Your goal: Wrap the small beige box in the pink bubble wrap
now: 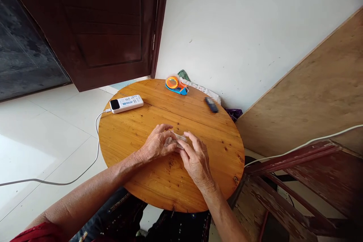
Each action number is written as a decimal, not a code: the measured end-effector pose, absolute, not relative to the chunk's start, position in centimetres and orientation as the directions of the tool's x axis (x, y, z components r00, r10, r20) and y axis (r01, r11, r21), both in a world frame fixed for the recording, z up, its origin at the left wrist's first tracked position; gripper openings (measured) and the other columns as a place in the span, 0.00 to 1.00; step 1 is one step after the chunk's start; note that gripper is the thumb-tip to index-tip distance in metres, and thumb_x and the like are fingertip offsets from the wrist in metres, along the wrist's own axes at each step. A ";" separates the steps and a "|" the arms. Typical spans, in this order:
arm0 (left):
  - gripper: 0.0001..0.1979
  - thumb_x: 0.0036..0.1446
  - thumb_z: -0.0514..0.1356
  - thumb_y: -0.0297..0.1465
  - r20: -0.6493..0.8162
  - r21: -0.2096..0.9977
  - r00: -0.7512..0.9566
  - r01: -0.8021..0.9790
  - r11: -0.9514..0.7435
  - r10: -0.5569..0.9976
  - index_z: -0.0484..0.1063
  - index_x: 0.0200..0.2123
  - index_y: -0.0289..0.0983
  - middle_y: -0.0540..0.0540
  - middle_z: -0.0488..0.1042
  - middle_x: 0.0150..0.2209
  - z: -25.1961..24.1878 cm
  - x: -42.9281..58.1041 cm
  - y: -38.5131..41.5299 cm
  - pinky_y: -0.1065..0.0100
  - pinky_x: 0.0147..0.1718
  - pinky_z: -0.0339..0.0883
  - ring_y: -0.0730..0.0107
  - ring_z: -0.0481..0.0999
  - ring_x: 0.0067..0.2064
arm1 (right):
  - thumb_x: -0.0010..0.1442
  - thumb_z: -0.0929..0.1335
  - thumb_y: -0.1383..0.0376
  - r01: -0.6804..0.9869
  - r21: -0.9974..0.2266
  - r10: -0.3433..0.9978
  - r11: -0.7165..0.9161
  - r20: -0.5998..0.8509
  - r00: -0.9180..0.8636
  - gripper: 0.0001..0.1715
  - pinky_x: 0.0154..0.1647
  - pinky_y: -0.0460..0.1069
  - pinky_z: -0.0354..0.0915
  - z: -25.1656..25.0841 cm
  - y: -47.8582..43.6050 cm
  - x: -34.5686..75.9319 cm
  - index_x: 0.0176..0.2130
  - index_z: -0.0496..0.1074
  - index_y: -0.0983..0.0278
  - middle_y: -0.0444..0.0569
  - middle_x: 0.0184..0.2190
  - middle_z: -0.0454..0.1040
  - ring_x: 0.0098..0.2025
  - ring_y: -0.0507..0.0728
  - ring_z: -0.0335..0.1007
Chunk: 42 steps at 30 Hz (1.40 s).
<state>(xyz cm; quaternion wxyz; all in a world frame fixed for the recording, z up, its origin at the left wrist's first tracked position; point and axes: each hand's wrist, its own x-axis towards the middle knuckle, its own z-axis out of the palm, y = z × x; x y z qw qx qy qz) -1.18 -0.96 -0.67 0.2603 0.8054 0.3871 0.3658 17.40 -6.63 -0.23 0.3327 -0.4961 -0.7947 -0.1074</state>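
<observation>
Both hands meet over the middle of a round wooden table (124,132). Between them is a small, flat, whitish packet (180,137), partly see-through; the fingers cover much of it, and its exact kind cannot be made out. My left hand (159,143) grips its left side, with thumb and fingers curled round the edge. From the right, my right hand (196,155) has its thumb and fingertips closed on the packet's near right part. The packet is held just above or against the tabletop; which of these cannot be told.
An orange and blue tape dispenser (177,85) stands at the table's far edge. At the far left lies a white power bank (127,103) with a cable (98,136) running off leftward. A dark pixelated object (211,104) rests far right. A worn wooden chair (283,181) stands to the right.
</observation>
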 end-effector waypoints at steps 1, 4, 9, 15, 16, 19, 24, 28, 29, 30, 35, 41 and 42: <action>0.09 0.56 0.64 0.34 0.388 0.698 0.432 0.438 -0.566 0.814 0.77 0.40 0.39 0.40 0.68 0.56 -0.7 -1.2 -1.0 0.52 0.55 0.66 0.54 0.70 0.56 | 0.63 0.66 0.70 0.848 -0.214 0.738 0.485 0.621 -0.265 0.15 0.55 0.62 0.67 -0.2 -6.5 17.6 0.48 0.74 0.59 0.57 0.56 0.69 0.57 0.65 0.68; 0.08 0.56 0.65 0.33 0.393 0.694 0.437 0.435 -0.573 0.809 0.77 0.40 0.40 0.41 0.69 0.57 -0.9 -1.1 -0.9 0.53 0.56 0.66 0.55 0.70 0.56 | 0.60 0.71 0.63 0.773 -0.459 0.839 0.438 0.516 -0.169 0.30 0.58 0.64 0.65 -0.2 -5.9 18.5 0.60 0.64 0.57 0.58 0.62 0.65 0.62 0.66 0.63; 0.07 0.56 0.65 0.32 0.398 0.696 0.430 0.434 -0.572 0.811 0.77 0.39 0.39 0.41 0.69 0.56 -1.1 -0.9 -0.8 0.54 0.55 0.66 0.55 0.70 0.56 | 0.56 0.73 0.58 0.592 -0.728 0.938 0.346 0.293 -0.187 0.44 0.56 0.61 0.68 0.1 -4.4 19.6 0.66 0.55 0.60 0.58 0.58 0.71 0.57 0.63 0.71; 0.07 0.57 0.65 0.34 0.378 0.712 0.430 0.431 -0.554 0.820 0.77 0.40 0.40 0.41 0.70 0.56 -1.2 -1.0 -0.8 0.55 0.56 0.66 0.56 0.70 0.57 | 0.60 0.70 0.62 0.696 -0.591 0.895 0.408 0.408 -0.179 0.26 0.55 0.60 0.68 0.0 -4.7 18.8 0.57 0.66 0.60 0.53 0.50 0.77 0.52 0.62 0.74; 0.07 0.57 0.65 0.34 0.379 0.714 0.427 0.430 -0.553 0.821 0.77 0.40 0.40 0.41 0.69 0.56 -1.2 -1.0 -0.8 0.54 0.56 0.66 0.55 0.70 0.57 | 0.60 0.70 0.62 0.716 -0.556 0.884 0.421 0.429 -0.187 0.25 0.54 0.59 0.68 0.0 -4.8 18.7 0.56 0.66 0.60 0.54 0.50 0.77 0.51 0.62 0.74; 0.07 0.57 0.65 0.33 0.378 0.720 0.419 0.428 -0.547 0.826 0.77 0.40 0.40 0.41 0.70 0.56 -1.3 -1.0 -0.8 0.55 0.56 0.67 0.56 0.71 0.56 | 0.61 0.69 0.64 0.749 -0.468 0.844 0.468 0.489 -0.221 0.24 0.51 0.58 0.70 -0.1 -5.1 18.5 0.56 0.66 0.60 0.54 0.49 0.77 0.50 0.63 0.74; 0.09 0.56 0.65 0.33 0.355 0.732 0.415 0.434 -0.525 0.838 0.77 0.41 0.41 0.42 0.70 0.56 -1.1 -0.9 -0.9 0.55 0.56 0.67 0.56 0.71 0.57 | 0.65 0.64 0.67 0.784 -0.326 0.778 0.527 0.557 -0.291 0.14 0.52 0.57 0.69 -0.1 -5.5 18.1 0.50 0.71 0.58 0.53 0.51 0.76 0.51 0.61 0.73; 0.08 0.57 0.64 0.34 0.328 0.752 0.407 0.434 -0.497 0.852 0.78 0.40 0.41 0.42 0.70 0.56 -0.8 -0.9 -0.9 0.56 0.57 0.66 0.56 0.71 0.57 | 0.66 0.63 0.67 0.827 -0.212 0.756 0.520 0.566 -0.329 0.14 0.48 0.59 0.70 -0.2 -5.7 17.8 0.48 0.73 0.60 0.55 0.51 0.75 0.48 0.62 0.74; 0.08 0.56 0.64 0.34 0.324 0.757 0.405 0.431 -0.491 0.855 0.78 0.40 0.41 0.42 0.70 0.56 -0.7 -0.9 -0.9 0.56 0.57 0.66 0.56 0.71 0.57 | 0.66 0.62 0.67 0.834 -0.200 0.755 0.514 0.568 -0.329 0.14 0.49 0.59 0.70 -0.3 -5.8 17.7 0.48 0.73 0.60 0.55 0.51 0.75 0.48 0.63 0.73; 0.08 0.56 0.64 0.33 0.321 0.762 0.402 0.427 -0.486 0.857 0.78 0.40 0.41 0.42 0.70 0.56 -0.7 -0.9 -1.0 0.56 0.57 0.67 0.57 0.71 0.57 | 0.66 0.62 0.67 0.841 -0.193 0.754 0.506 0.572 -0.322 0.15 0.49 0.59 0.69 -0.4 -5.8 17.7 0.49 0.73 0.59 0.55 0.51 0.75 0.49 0.63 0.73; 0.09 0.55 0.64 0.31 0.326 0.783 0.405 0.391 -0.484 0.855 0.78 0.41 0.39 0.41 0.70 0.54 -0.5 -1.1 -1.0 0.58 0.56 0.67 0.57 0.72 0.56 | 0.66 0.62 0.67 0.854 -0.189 0.750 0.485 0.591 -0.296 0.16 0.53 0.60 0.68 -0.8 -6.1 17.6 0.51 0.72 0.60 0.56 0.56 0.72 0.53 0.64 0.71; 0.09 0.56 0.61 0.30 0.318 0.798 0.416 0.368 -0.478 0.852 0.78 0.40 0.37 0.39 0.70 0.55 -0.4 -1.3 -0.9 0.57 0.57 0.66 0.56 0.72 0.57 | 0.66 0.62 0.68 0.854 -0.168 0.742 0.492 0.595 -0.311 0.14 0.50 0.59 0.69 -0.9 -6.0 17.5 0.49 0.72 0.61 0.56 0.53 0.73 0.51 0.63 0.71; 0.09 0.56 0.61 0.30 0.316 0.801 0.415 0.366 -0.474 0.853 0.78 0.40 0.37 0.39 0.70 0.55 -0.5 -1.2 -0.9 0.57 0.57 0.66 0.56 0.71 0.57 | 0.66 0.62 0.68 0.853 -0.170 0.742 0.494 0.594 -0.311 0.14 0.51 0.58 0.68 -0.9 -5.9 17.5 0.48 0.72 0.60 0.55 0.53 0.73 0.51 0.63 0.71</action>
